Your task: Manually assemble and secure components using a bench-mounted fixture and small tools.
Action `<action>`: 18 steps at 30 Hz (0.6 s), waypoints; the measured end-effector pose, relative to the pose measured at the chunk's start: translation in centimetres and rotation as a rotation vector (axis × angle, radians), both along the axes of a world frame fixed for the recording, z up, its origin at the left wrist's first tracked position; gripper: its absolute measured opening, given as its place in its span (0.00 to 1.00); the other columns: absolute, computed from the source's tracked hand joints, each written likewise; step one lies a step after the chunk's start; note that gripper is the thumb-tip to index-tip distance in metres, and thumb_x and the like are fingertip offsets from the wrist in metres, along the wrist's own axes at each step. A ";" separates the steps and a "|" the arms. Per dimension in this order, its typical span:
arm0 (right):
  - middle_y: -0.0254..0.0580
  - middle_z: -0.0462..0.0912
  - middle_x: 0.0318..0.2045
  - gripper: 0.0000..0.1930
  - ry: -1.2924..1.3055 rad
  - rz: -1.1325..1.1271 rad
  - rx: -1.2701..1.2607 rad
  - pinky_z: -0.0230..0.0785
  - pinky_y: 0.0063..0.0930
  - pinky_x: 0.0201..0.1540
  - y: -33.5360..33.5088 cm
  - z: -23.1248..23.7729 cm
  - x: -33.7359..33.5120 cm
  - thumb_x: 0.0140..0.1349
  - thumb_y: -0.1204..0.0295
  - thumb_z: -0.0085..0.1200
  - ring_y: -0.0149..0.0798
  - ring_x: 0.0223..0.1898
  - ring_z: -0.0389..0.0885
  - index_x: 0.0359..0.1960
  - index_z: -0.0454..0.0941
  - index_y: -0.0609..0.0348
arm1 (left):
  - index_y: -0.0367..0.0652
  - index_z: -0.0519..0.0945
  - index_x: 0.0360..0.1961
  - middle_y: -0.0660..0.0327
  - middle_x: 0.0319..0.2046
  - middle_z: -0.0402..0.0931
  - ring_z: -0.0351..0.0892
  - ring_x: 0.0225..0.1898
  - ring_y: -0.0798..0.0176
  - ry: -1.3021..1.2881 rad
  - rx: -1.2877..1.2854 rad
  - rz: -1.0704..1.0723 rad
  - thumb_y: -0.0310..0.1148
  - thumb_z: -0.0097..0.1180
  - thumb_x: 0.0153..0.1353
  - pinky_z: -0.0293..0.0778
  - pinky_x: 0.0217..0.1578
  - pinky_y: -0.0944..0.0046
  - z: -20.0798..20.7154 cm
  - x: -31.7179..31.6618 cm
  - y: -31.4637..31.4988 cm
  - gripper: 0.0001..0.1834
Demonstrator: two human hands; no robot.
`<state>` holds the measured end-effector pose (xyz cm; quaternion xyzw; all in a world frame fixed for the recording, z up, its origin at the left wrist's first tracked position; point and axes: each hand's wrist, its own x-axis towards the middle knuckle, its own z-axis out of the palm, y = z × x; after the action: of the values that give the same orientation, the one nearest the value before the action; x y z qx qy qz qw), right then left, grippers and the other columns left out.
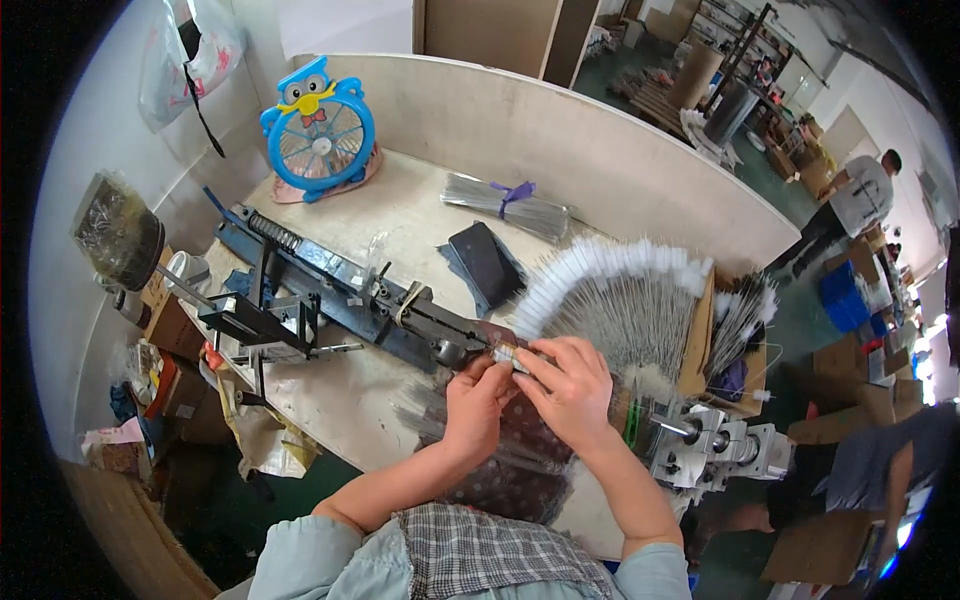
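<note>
My left hand (474, 398) and my right hand (566, 388) meet at the middle of the bench. Together they pinch a small metal piece (505, 355) at the end of the blue hand-operated machine (340, 295). Just beyond my right hand lies a fan of thin grey rods with white tips (620, 290). A dark patterned cloth (510, 470) lies under my wrists with more thin rods on it.
A black phone (486, 262) lies behind the machine. A tied bundle of rods (505, 205) sits near the curved white wall, and a blue owl-shaped fan (322, 130) at the far left. Metal fittings (715, 440) stand at the right edge. A person (850, 205) stands far right.
</note>
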<state>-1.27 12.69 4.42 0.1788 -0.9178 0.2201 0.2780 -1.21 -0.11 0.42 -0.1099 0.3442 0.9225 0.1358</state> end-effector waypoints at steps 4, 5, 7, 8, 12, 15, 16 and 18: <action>0.30 0.77 0.34 0.14 -0.039 0.018 0.016 0.65 0.31 0.38 0.2 0.1 0.0 0.40 0.69 0.63 0.36 0.39 0.73 0.32 0.81 0.51 | 0.42 0.70 0.32 0.66 0.30 0.71 0.72 0.31 0.72 -0.028 -0.052 0.005 0.27 0.50 0.58 0.69 0.38 0.68 1.4 -0.1 0.2 0.03; 0.30 0.77 0.34 0.14 -0.040 0.018 0.013 0.65 0.31 0.38 0.2 0.1 0.0 0.40 0.69 0.63 0.36 0.39 0.73 0.32 0.81 0.51 | 0.42 0.70 0.31 0.67 0.28 0.70 0.71 0.30 0.73 -0.051 -0.060 0.024 0.28 0.50 0.58 0.69 0.37 0.68 1.6 -0.1 0.3 0.02; 0.29 0.77 0.34 0.14 -0.037 0.027 -0.002 0.65 0.31 0.38 0.1 0.1 0.1 0.41 0.69 0.63 0.36 0.39 0.73 0.33 0.80 0.51 | 0.43 0.70 0.30 0.67 0.27 0.70 0.71 0.30 0.73 -0.046 -0.030 0.020 0.29 0.50 0.58 0.69 0.37 0.68 0.9 0.0 0.0 0.03; 0.29 0.77 0.34 0.14 -0.038 0.030 -0.001 0.65 0.31 0.38 0.1 0.1 0.1 0.41 0.69 0.63 0.36 0.39 0.73 0.33 0.80 0.51 | 0.44 0.70 0.28 0.68 0.25 0.69 0.70 0.30 0.74 -0.039 0.003 0.016 0.29 0.50 0.59 0.69 0.37 0.68 0.7 0.0 0.0 0.03; 0.30 0.78 0.33 0.14 -0.019 0.020 -0.026 0.65 0.31 0.38 0.2 0.0 0.2 0.41 0.69 0.63 0.36 0.39 0.74 0.33 0.80 0.51 | 0.45 0.70 0.26 0.69 0.24 0.67 0.68 0.28 0.74 -0.119 0.038 0.058 0.31 0.49 0.59 0.68 0.36 0.68 1.8 0.0 0.3 0.06; 0.30 0.78 0.33 0.13 0.003 0.014 -0.036 0.66 0.31 0.38 -0.2 0.0 0.1 0.42 0.69 0.63 0.36 0.38 0.74 0.33 0.80 0.52 | 0.45 0.70 0.26 0.69 0.23 0.67 0.68 0.27 0.74 -0.068 0.032 0.034 0.32 0.48 0.60 0.68 0.35 0.68 1.6 0.0 0.1 0.06; 0.30 0.78 0.33 0.13 0.016 0.016 -0.035 0.66 0.30 0.38 -0.2 -0.1 0.1 0.41 0.70 0.63 0.36 0.38 0.74 0.33 0.80 0.52 | 0.44 0.70 0.26 0.69 0.23 0.67 0.68 0.27 0.74 -0.078 0.000 0.042 0.31 0.48 0.60 0.68 0.35 0.68 1.7 0.0 0.1 0.06; 0.30 0.78 0.33 0.14 0.023 0.011 -0.025 0.66 0.30 0.38 -0.2 -0.4 0.0 0.41 0.70 0.63 0.36 0.38 0.74 0.33 0.80 0.52 | 0.44 0.70 0.27 0.69 0.24 0.67 0.68 0.27 0.74 -0.087 -0.032 0.048 0.30 0.48 0.60 0.68 0.35 0.67 1.5 -0.1 0.1 0.05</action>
<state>-1.23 12.49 4.06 0.1830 -0.9107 0.2308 0.2895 -1.30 0.02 1.93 -0.1601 0.3502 0.9141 0.1267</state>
